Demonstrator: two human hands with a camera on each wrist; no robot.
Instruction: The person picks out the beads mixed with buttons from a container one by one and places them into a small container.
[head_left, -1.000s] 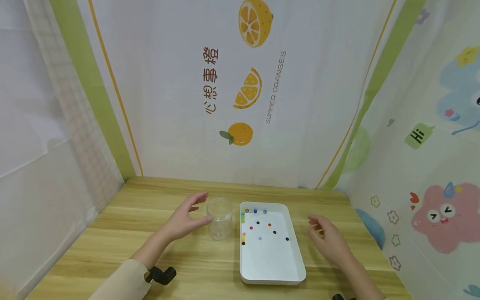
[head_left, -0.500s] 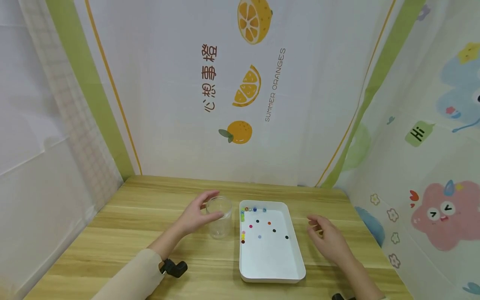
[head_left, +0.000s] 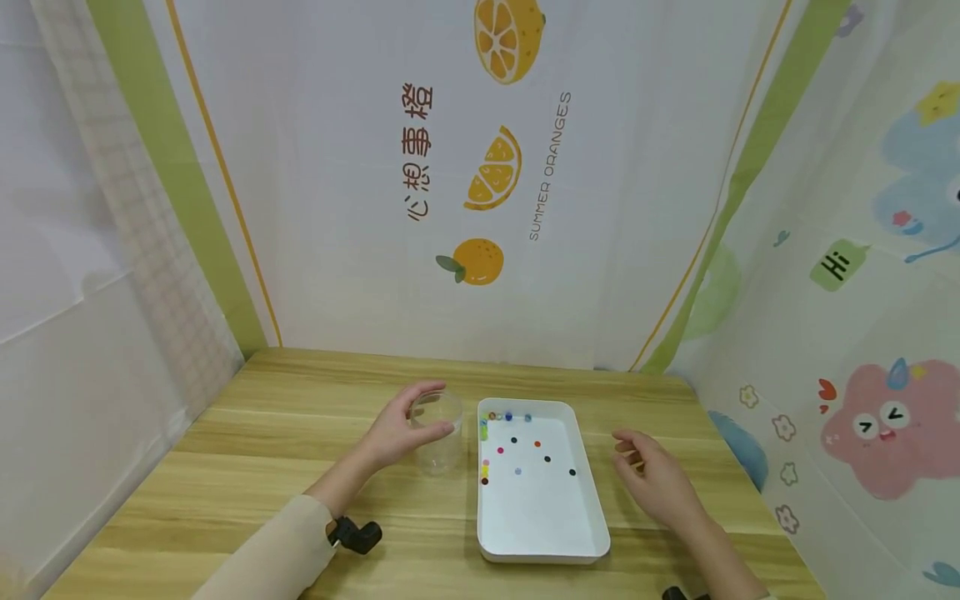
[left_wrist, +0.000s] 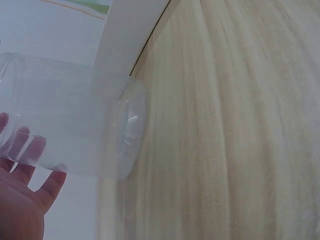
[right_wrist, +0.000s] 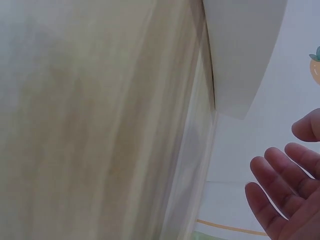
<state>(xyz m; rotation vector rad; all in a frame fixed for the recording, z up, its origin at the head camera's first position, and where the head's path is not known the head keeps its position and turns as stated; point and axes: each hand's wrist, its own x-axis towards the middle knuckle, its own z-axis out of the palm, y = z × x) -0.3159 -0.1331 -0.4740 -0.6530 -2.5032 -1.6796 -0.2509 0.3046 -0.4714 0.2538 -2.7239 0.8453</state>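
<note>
One table (head_left: pixel 285 425): left hand (head_left: pixel 396 430) grips one jar (head_left: pixel 441 454) (right hand (head_left: pixel 657 480) relaxed) beside one tray (head_left: pixel 542 518).

left hand (head_left: pixel 400 429) now grips clear jar (head_left: pixel 438 454)

Narrow gap, jar (head_left: pixel 438 454) to tray (head_left: pixel 543 518)

The clear jar (left_wrist: pixel 70 115) is looking like smooth plastic — see-through, with glossy glints showing along its base. The white tray (head_left: pixel 543 517) is showing smooth, opaque plastic, while the beads (head_left: pixel 572 472) in it (too tiny for their material to be told) are lying loose. The tabletop (head_left: pixel 247 467) is showing streaked wood grain. The printed backdrop (head_left: pixel 337 250) is hanging as matt, cloth-like sheeting — the beige sleeve (head_left: pixel 277 546) is looking like matt cloth too.
</note>
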